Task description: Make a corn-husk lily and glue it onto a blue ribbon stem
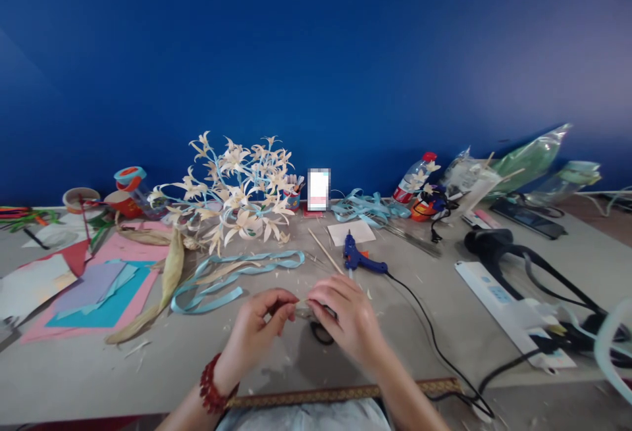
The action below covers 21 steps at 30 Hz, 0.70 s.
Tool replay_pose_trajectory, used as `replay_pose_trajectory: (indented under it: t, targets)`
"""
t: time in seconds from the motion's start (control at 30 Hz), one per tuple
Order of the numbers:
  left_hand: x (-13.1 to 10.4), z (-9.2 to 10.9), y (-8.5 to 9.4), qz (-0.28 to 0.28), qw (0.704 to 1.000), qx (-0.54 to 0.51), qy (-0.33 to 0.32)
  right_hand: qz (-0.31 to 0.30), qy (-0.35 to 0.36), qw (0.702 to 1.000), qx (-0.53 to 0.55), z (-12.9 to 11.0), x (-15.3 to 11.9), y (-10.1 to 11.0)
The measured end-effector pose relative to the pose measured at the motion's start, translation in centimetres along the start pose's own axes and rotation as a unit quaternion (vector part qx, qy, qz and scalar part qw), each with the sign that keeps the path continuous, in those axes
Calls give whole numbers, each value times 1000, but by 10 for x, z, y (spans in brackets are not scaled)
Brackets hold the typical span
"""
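On the left of the tabletop [178, 388], pink, blue and lilac paper sheets [96, 286] overlap. Beside them lies a dried corn husk [172, 268], its long axis slanting away from the near edge. Light-blue ribbon [276, 261] loops next to it, behind which pale artificial flowers [239, 193] spread upright. The left hand [259, 320], a red beaded bracelet [214, 383] on its wrist, has its grip narrow, pinching a thin pale strip [301, 302]. The strip lies at front centre, its long axis running roughly left to right between both hands' fingertips; its ends are too small to tell. A black loop [322, 333] sits just under the right hand [348, 316], whose grip also pinches the strip. Beyond that hand, a blue glue gun [363, 257] has its nozzle pointing away, its black cord trailing right. Farther back, a red-capped bottle [413, 179] leans, white lettering on its red label unreadable. A white power strip [508, 312] lies slantwise at right, among black cables.
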State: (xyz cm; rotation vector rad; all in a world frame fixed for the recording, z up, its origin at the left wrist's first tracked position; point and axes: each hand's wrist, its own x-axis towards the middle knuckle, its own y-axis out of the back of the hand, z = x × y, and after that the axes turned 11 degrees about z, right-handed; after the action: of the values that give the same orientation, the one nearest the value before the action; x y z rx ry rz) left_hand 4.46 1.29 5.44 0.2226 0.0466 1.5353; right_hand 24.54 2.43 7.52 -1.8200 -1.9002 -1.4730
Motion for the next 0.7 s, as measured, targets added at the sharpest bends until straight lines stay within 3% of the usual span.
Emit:
replay_pose_trajectory:
  t: [0.17, 0.27, 0.37, 0.47, 0.6, 0.7]
  targets:
    - [4, 0, 5, -21, 997, 58, -37, 16, -8, 1000, -10, 1, -3, 0]
    - [6, 0, 6, 1, 983, 136, -120, 29, -23, 999, -16, 2, -6, 0]
    - [8, 1, 5, 35, 961, 180, -205, 22, -73, 997, -12, 4, -9, -1]
    - [7, 1, 1, 60, 956, 172, -229, -6, -146, 989, 33, 5, -11, -6]
    - [7, -1, -6, 89, 962, 129, -225, -28, -252, 955, 151, 2, -16, -16]
    - [5, -3, -12, 104, 970, 85, -202, -33, -337, 894, 292, -4, -18, -25]
